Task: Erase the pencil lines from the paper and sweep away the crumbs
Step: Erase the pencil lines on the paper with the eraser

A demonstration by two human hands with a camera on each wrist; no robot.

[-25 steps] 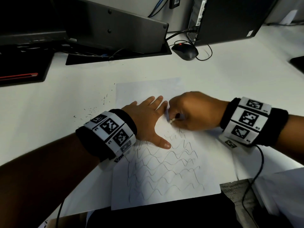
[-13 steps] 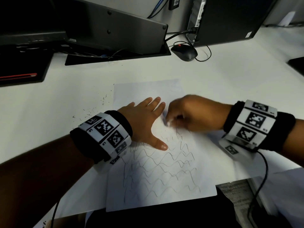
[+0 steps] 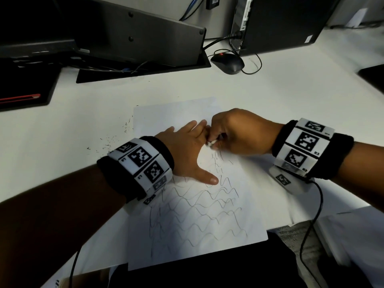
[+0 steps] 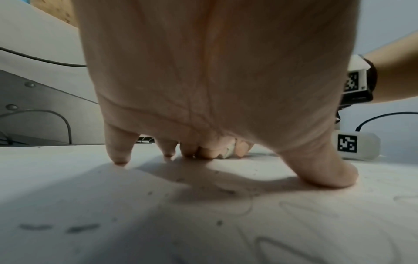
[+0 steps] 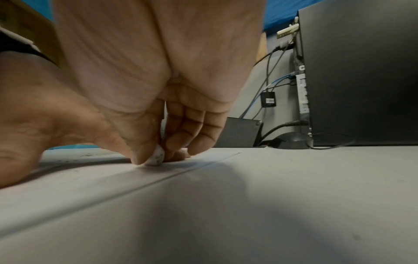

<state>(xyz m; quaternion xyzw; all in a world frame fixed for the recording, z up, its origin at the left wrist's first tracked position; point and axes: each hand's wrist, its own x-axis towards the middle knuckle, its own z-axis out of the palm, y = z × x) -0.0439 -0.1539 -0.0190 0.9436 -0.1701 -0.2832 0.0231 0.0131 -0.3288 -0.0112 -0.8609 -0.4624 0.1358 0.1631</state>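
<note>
A white sheet of paper [image 3: 207, 229] lies on the white desk, its near half covered in wavy pencil lines [image 3: 199, 206]; the far part is blank. My left hand [image 3: 187, 150] lies flat on the paper with fingers spread, thumb pressing beside the lines. My right hand [image 3: 232, 136] pinches a small white eraser [image 3: 211, 143] between thumb and fingers, its tip down on the paper right beside my left index finger. The eraser [image 5: 156, 157] touches the sheet in the right wrist view. Dark crumbs [image 4: 226, 191] lie on the paper under my left palm [image 4: 214, 80].
More crumbs [image 3: 112, 140] are scattered on the desk left of the sheet. A black mouse [image 3: 227, 63] with its cable, a monitor base [image 3: 145, 67] and a computer tower [image 3: 278, 21] stand at the back. The desk's near edge runs under the paper's bottom.
My right hand with the eraser has rubbed back and forth at the top of the lines and now sits closer against my left fingers. The left hand stays pressed flat.
</note>
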